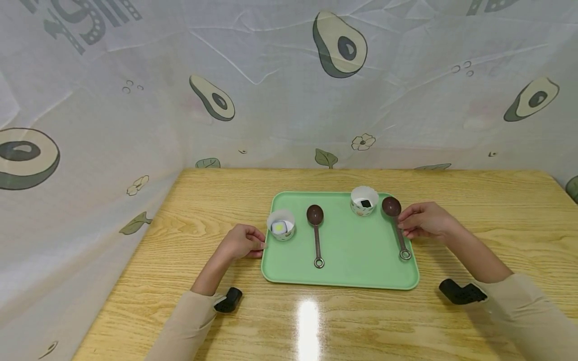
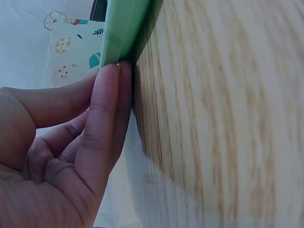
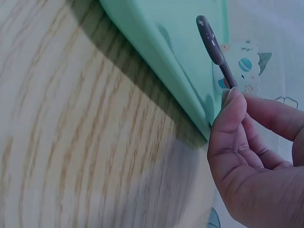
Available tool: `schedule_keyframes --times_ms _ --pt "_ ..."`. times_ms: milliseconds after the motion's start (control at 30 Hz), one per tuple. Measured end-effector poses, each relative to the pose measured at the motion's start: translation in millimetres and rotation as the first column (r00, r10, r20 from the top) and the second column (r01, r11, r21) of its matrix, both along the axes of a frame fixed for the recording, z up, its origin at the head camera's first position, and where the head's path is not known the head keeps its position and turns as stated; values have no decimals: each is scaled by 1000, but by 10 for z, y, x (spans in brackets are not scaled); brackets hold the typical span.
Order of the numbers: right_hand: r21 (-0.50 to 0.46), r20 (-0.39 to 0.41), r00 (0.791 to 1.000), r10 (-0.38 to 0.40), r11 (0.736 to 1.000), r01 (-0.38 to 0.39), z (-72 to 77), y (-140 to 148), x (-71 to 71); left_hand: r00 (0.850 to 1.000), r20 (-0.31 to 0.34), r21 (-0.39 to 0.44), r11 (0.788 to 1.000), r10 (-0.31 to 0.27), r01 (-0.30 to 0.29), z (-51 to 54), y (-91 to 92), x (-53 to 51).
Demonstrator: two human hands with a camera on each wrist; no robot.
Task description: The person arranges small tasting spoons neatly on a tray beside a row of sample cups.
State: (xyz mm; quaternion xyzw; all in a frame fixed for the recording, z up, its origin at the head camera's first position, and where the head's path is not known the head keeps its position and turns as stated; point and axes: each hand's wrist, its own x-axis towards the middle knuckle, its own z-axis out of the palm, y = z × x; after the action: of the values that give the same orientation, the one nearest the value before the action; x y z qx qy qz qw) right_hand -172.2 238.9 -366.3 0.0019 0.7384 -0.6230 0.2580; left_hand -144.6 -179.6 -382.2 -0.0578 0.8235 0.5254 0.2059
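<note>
On the table lies a light green tray (image 1: 347, 260). My left hand (image 1: 245, 241) pinches its left rim between thumb and fingers, and the tray edge (image 2: 116, 35) shows at those fingertips. With thumb and fingertips, my right hand (image 1: 424, 220) pinches the handle of a brown measuring spoon (image 1: 391, 206) at the tray's right side. From the right wrist view, the spoon handle (image 3: 210, 40) appears raised off the tray surface. Another brown measuring spoon (image 1: 315, 215) lies left of the tray's middle, bowl towards the back.
A white patterned paper cup (image 1: 282, 235) at the tray's left holds a pale block with a yellow-green spot. A second paper cup (image 1: 364, 206) at the back right has a small black piece inside. Behind the wooden table (image 1: 226, 195) hangs a printed cloth (image 1: 280, 130).
</note>
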Motion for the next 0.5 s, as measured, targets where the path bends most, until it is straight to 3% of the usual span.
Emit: schedule_keyframes --times_ms 500 --pt "50 -24 1000 -2 999 3 -32 -102 26 1000 -1 -6 1000 -1 1 -11 -4 1"
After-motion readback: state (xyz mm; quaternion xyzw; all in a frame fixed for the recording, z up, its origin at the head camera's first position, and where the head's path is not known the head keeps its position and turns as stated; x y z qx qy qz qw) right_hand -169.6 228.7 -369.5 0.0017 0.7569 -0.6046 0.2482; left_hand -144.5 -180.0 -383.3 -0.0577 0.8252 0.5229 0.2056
